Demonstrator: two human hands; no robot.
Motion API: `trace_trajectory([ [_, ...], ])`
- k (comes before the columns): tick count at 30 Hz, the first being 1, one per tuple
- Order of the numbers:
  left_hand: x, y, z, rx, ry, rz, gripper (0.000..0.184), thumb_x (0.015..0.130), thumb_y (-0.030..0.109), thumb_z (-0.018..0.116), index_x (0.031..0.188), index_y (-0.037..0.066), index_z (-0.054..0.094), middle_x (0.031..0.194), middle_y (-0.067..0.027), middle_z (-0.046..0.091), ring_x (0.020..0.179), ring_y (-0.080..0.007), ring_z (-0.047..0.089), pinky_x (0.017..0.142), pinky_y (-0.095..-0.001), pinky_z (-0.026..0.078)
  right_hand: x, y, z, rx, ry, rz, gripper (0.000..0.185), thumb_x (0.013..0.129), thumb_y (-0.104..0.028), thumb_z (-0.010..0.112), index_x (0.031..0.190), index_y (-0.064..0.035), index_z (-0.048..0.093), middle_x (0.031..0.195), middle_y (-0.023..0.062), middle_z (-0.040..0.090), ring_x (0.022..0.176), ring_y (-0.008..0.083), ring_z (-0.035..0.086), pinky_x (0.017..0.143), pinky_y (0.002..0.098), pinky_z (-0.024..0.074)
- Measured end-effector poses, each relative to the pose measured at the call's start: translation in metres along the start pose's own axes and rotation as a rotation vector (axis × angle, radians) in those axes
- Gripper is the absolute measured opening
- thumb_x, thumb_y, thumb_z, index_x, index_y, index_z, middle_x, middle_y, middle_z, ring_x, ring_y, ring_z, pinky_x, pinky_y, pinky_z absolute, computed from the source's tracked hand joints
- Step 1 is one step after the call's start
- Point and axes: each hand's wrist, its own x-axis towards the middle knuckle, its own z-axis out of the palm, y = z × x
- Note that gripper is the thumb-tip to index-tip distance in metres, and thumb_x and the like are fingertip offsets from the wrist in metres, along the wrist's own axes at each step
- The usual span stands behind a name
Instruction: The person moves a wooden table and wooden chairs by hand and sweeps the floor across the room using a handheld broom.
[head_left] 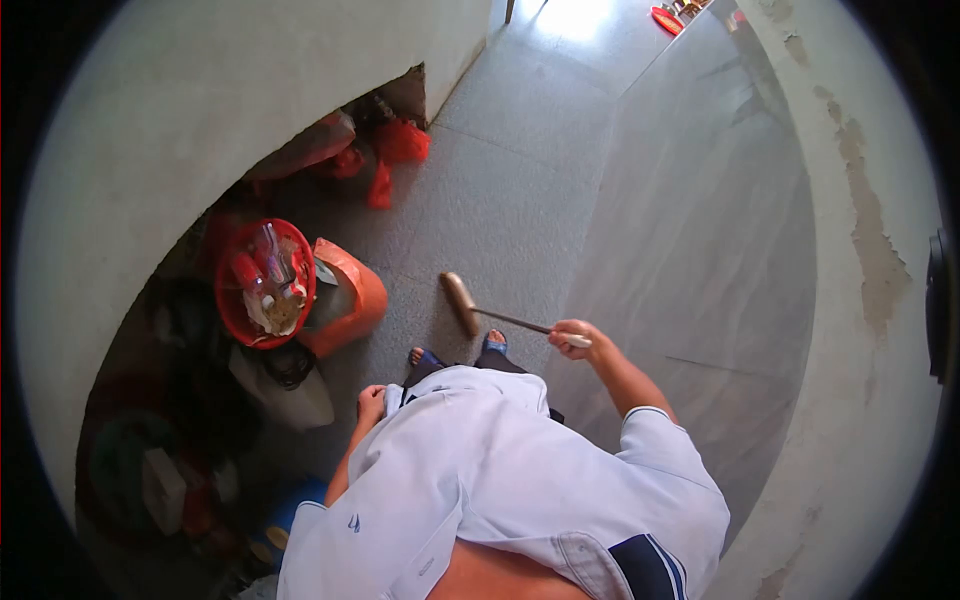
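My right hand is wrapped round the pale end of a long thin handle, out to the right of my body. The handle runs left and down to a brown brush head, which is at the grey floor just in front of my feet. My left hand hangs at my left side by the hem of the white shirt. Its fingers are curled, and what they hold, if anything, is hidden.
At the left, a red bin full of rubbish stands beside an orange bag. Red plastic bags lie beyond, under a sloping wall edge. A white bag is nearer me. A peeling wall rises at the right.
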Motion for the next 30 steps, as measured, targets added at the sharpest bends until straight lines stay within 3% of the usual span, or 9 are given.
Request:
trace_trajectory([
  [1,0.002,-0.001,-0.005,-0.002,0.001,0.006,0.017,0.070,0.018,0.055,0.079,0.005,0.060,0.073,-0.0076,0.060,0.065,-0.0144,0.055,0.060,-0.0269,0.043,-0.014,-0.007,0.003,-0.046,0.044,0.007,0.015,0.077,-0.016,0.039,0.064,-0.0087,0.040,0.051,-0.0004,0.040,0.037,0.0063,0.035,0.031,0.0182,0.0279],
  [3,0.002,-0.002,-0.017,0.026,0.002,-0.019,0.016,0.070,0.017,0.055,0.079,0.005,0.060,0.072,-0.0078,0.060,0.065,-0.0139,0.055,0.059,-0.0267,0.043,-0.031,-0.016,0.017,-0.337,0.427,-0.156,0.012,0.074,-0.013,0.044,0.063,-0.0081,0.043,0.051,0.0019,0.043,0.037,0.0080,0.038,0.031,0.0200,0.0289],
  [4,0.002,-0.002,-0.022,0.032,-0.001,-0.013,0.016,0.070,0.017,0.055,0.079,0.005,0.060,0.072,-0.0078,0.060,0.065,-0.0139,0.055,0.059,-0.0267,0.043,-0.039,-0.022,0.020,-0.727,0.556,-0.202,0.007,0.069,-0.009,0.047,0.063,-0.0060,0.048,0.051,0.0042,0.045,0.037,0.0111,0.040,0.031,0.0234,0.0316],
  [9,-0.003,-0.016,-0.031,0.074,0.033,-0.017,0.017,0.069,0.013,0.054,0.080,0.002,0.059,0.071,-0.0088,0.060,0.063,-0.0118,0.054,0.057,-0.0256,0.042,0.020,0.013,0.059,-0.900,0.760,-0.552,0.002,0.064,-0.001,0.048,0.063,-0.0009,0.047,0.049,0.0044,0.043,0.040,0.0146,0.045,0.032,0.0294,0.0336],
  [14,-0.022,-0.024,-0.038,-0.022,0.003,0.012,0.018,0.067,0.015,0.052,0.077,0.001,0.059,0.064,-0.0068,0.058,0.059,-0.0110,0.053,0.055,-0.0246,0.042,0.039,0.039,0.154,-0.508,0.534,-0.644,0.003,0.067,-0.004,0.046,0.067,-0.0019,0.045,0.054,0.0063,0.046,0.042,0.0152,0.046,0.035,0.0284,0.0375],
  [17,0.040,-0.149,-0.006,-0.136,-0.228,-0.145,0.017,0.067,0.014,0.051,0.076,0.001,0.059,0.064,-0.0067,0.058,0.058,-0.0109,0.052,0.054,-0.0245,0.042,0.036,0.026,0.193,-0.452,0.390,-0.560,0.005,0.069,-0.006,0.044,0.072,-0.0036,0.047,0.054,0.0060,0.045,0.039,0.0145,0.044,0.031,0.0282,0.0361],
  [22,-0.022,-0.029,-0.022,-0.151,0.040,-0.126,0.018,0.067,0.014,0.051,0.076,0.001,0.058,0.065,-0.0070,0.058,0.059,-0.0122,0.053,0.055,-0.0249,0.042,0.070,-0.017,0.230,-0.404,0.137,-0.359,0.007,0.072,-0.012,0.045,0.066,-0.0078,0.043,0.052,0.0038,0.042,0.039,0.0123,0.041,0.031,0.0250,0.0307],
  [27,-0.009,-0.014,0.001,-0.077,0.189,-0.109,0.021,0.067,0.019,0.053,0.077,0.000,0.058,0.068,-0.0084,0.059,0.062,-0.0147,0.054,0.058,-0.0262,0.042,0.133,-0.073,0.263,-0.492,0.080,-0.115,0.011,0.075,-0.015,0.041,0.068,-0.0061,0.041,0.050,0.0036,0.041,0.035,0.0111,0.037,0.031,0.0234,0.0300],
  [30,-0.003,0.005,0.016,-0.050,0.190,-0.138,0.022,0.067,0.019,0.053,0.077,0.000,0.058,0.069,-0.0085,0.059,0.062,-0.0147,0.054,0.058,-0.0264,0.042,0.173,-0.134,0.250,-0.154,-0.130,0.142,0.013,0.077,-0.012,0.037,0.067,-0.0039,0.038,0.050,0.0031,0.041,0.036,0.0090,0.039,0.030,0.0199,0.0316],
])
